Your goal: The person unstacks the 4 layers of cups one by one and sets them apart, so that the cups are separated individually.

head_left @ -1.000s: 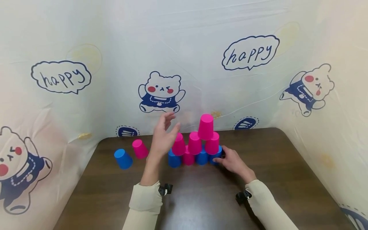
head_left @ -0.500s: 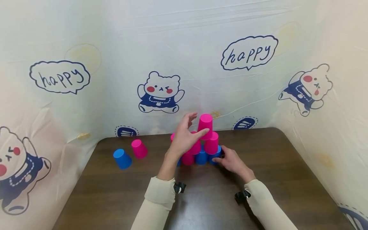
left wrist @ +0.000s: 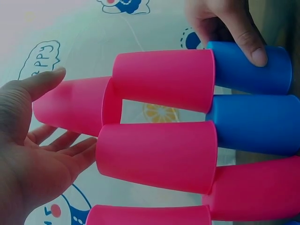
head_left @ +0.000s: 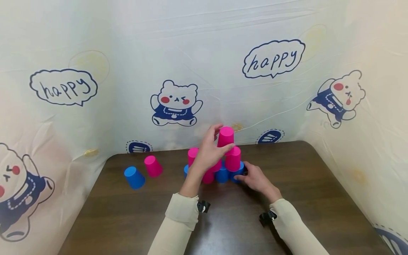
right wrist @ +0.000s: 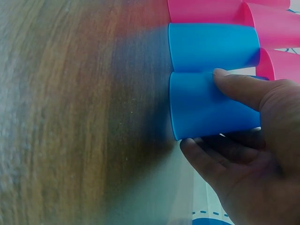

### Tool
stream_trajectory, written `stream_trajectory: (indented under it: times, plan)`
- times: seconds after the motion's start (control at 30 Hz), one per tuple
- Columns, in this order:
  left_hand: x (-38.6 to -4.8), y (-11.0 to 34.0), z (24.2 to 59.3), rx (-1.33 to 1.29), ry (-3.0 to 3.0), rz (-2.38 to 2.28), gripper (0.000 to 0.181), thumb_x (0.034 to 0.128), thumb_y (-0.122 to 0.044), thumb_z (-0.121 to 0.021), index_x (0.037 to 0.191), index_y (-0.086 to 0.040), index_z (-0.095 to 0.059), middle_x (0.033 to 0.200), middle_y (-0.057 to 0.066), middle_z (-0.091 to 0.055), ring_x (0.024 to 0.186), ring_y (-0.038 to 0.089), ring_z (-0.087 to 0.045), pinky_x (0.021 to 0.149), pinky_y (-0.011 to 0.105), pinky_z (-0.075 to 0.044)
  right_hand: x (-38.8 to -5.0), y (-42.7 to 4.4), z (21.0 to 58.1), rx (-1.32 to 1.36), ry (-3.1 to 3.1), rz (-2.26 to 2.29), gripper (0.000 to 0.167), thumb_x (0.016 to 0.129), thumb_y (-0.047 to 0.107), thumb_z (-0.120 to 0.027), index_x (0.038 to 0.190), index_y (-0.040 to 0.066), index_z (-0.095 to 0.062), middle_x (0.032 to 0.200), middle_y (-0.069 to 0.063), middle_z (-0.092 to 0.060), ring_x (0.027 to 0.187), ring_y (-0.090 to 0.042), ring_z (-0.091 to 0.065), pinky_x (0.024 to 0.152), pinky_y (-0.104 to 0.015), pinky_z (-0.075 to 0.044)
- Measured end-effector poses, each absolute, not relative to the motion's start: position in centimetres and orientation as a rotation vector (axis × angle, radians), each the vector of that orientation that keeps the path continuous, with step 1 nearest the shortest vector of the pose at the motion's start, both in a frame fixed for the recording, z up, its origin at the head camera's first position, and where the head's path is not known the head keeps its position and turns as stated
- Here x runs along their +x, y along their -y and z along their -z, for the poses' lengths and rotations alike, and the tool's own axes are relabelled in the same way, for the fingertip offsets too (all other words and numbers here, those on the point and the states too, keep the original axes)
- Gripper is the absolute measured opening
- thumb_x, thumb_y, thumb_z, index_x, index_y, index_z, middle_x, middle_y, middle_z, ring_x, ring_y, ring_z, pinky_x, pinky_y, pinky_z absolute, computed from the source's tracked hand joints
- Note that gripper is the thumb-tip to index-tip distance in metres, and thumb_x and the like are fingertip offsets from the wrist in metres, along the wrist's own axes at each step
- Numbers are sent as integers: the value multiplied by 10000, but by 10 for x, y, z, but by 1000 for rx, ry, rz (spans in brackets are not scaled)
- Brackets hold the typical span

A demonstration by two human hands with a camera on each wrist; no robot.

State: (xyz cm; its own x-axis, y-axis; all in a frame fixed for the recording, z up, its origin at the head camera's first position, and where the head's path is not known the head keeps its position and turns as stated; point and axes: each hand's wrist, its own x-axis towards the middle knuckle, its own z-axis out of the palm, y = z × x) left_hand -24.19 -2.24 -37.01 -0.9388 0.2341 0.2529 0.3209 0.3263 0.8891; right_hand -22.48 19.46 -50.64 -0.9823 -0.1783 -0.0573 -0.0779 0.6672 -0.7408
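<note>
A stack of upside-down plastic cups stands near the back of the table. The top pink cup (head_left: pixel 226 134) rests across two pink cups at the right of the middle row. My left hand (head_left: pixel 208 150) holds this top cup, thumb at its front side and fingers behind; in the left wrist view the cup (left wrist: pixel 77 104) lies between them. Low at the right end, my right hand (head_left: pixel 259 180) grips a blue bottom-row cup (right wrist: pixel 206 105) between thumb and fingers. The left forearm and hand partly hide the middle row's left pink cup (head_left: pixel 192 156) and the bottom row.
Apart from the stack, a blue cup (head_left: pixel 134 177) and a pink cup (head_left: pixel 153 166) stand upside down on the left of the brown table (head_left: pixel 108 212). A printed cloth (head_left: pixel 127 113) hangs behind and at both sides.
My left hand has moved right, from beside the stack's left end to the top pink cup, and its thumb now crosses that cup. The right hand stays at the blue cup.
</note>
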Motion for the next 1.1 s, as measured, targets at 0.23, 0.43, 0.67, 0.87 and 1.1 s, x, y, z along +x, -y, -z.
stream_trajectory:
  times: [0.23, 0.43, 0.67, 0.87, 1.1]
  plan:
    - [-241, 21, 371, -545, 2493, 1704, 836, 877, -166, -862, 1572, -146, -400, 1492, 67, -538, 1378, 287, -545, 1087, 517, -540, -226, -194, 507, -216, -2754, 1223, 519, 940, 270, -810, 1353, 46, -591, 1186, -119, -722, 1013, -259, -670, 991, -524, -585]
    - [-241, 21, 374, -556, 2499, 1691, 803, 888, -141, -849, 1558, -165, -408, 1468, 75, -563, 1350, 287, -570, 1104, 526, -526, -226, -194, 506, -215, -2755, 1221, 520, 940, 271, -810, 1354, 45, -592, 1185, -120, -723, 1008, -258, -670, 990, -527, -584]
    - [-242, 21, 376, -575, 2506, 1682, 766, 902, -141, -836, 1542, -175, -417, 1429, 69, -585, 1297, 273, -602, 1046, 499, -570, -225, -193, 505, -216, -2752, 1230, 521, 942, 254, -807, 1363, 38, -588, 1210, -135, -721, 1036, -277, -675, 1012, -544, -573]
    - [-240, 23, 374, -567, 2504, 1706, 747, 912, -151, -828, 1535, -184, -417, 1415, 64, -588, 1288, 270, -602, 1032, 493, -578, -224, -193, 505, -205, -2737, 1227, 537, 951, 269, -798, 1383, 41, -575, 1228, -136, -715, 1060, -282, -676, 1023, -555, -566]
    - [-234, 30, 366, -550, 2479, 1747, 744, 916, -134, -821, 1535, -181, -411, 1406, 58, -586, 1287, 274, -598, 1033, 495, -578, -224, -195, 505, -220, -2747, 1224, 539, 948, 276, -801, 1374, 32, -579, 1212, -137, -719, 1035, -273, -675, 1013, -549, -571]
